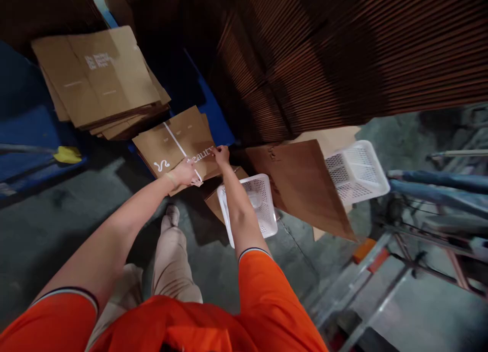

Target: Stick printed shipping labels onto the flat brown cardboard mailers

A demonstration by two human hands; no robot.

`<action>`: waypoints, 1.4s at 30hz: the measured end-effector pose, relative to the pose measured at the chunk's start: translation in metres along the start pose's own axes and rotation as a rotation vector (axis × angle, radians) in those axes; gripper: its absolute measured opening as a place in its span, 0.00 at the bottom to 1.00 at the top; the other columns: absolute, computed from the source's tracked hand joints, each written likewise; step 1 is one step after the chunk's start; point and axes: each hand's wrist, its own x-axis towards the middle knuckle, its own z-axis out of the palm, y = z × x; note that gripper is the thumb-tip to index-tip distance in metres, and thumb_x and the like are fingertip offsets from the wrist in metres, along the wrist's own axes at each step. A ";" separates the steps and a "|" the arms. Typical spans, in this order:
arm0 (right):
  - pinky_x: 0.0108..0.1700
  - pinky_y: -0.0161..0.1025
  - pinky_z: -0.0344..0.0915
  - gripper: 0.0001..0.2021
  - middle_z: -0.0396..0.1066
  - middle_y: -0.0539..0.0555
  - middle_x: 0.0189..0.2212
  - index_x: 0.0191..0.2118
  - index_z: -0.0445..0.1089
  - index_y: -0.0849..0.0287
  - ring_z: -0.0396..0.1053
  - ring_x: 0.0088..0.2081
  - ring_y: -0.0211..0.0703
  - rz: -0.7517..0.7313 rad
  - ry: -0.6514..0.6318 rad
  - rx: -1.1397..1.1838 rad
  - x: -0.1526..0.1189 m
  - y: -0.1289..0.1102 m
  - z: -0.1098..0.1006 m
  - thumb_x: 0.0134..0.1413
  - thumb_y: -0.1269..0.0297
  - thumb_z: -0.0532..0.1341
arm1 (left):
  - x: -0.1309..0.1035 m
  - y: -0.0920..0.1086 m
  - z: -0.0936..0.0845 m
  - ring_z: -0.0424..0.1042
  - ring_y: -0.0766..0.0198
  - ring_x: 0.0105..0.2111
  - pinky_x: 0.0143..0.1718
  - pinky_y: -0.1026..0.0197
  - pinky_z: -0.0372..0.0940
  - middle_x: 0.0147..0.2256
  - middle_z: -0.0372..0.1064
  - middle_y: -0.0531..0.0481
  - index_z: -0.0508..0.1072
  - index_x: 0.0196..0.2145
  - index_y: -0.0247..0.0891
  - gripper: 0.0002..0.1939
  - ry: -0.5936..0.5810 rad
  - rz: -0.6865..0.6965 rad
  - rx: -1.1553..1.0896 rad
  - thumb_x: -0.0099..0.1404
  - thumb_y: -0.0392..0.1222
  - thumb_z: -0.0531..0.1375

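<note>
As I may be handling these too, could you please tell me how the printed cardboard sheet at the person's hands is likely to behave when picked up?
The printed cardboard sheet is probably light for its size, since it looks thin. It seems fairly stiff, as it lies nearly flat. It may slide over the cardboard beneath, whose edges stick out unevenly.

The printed cardboard (181,141) is brown, crossed by a thin white stripe, with white lettering and a white squiggle. The cardboard pile (102,80) is a paler tan with blocky white print. Dark lines stripe the rust-brown cardboard stacks (297,62). The near basket (271,204) and far basket (353,187) are white, patterned with small holes. The shirt (190,326) is bright orange, its sleeves trimmed navy and white; the trousers (173,260) are beige, the floor (107,192) grey-green.
</note>
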 end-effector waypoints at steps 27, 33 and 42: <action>0.44 0.40 0.62 0.19 0.64 0.43 0.22 0.28 0.60 0.50 0.65 0.33 0.44 0.240 0.130 0.075 -0.008 0.014 -0.040 0.65 0.56 0.68 | -0.022 -0.055 -0.066 0.75 0.44 0.59 0.75 0.36 0.53 0.49 0.86 0.28 0.89 0.44 0.26 0.08 -0.081 -0.107 0.181 0.69 0.33 0.70; 0.46 0.41 0.63 0.18 0.71 0.48 0.25 0.28 0.63 0.51 0.69 0.35 0.46 0.144 0.191 0.071 0.026 -0.008 -0.064 0.63 0.56 0.71 | -0.042 0.000 -0.027 0.78 0.39 0.57 0.66 0.40 0.64 0.49 0.86 0.29 0.91 0.45 0.31 0.09 -0.189 -0.100 0.134 0.70 0.36 0.72; 0.47 0.39 0.63 0.12 0.76 0.51 0.29 0.31 0.69 0.55 0.68 0.37 0.40 0.270 0.200 0.069 0.006 -0.053 -0.045 0.64 0.62 0.70 | -0.046 0.042 0.021 0.82 0.42 0.56 0.57 0.51 0.70 0.51 0.85 0.27 0.91 0.47 0.28 0.10 -0.189 -0.071 0.055 0.72 0.35 0.70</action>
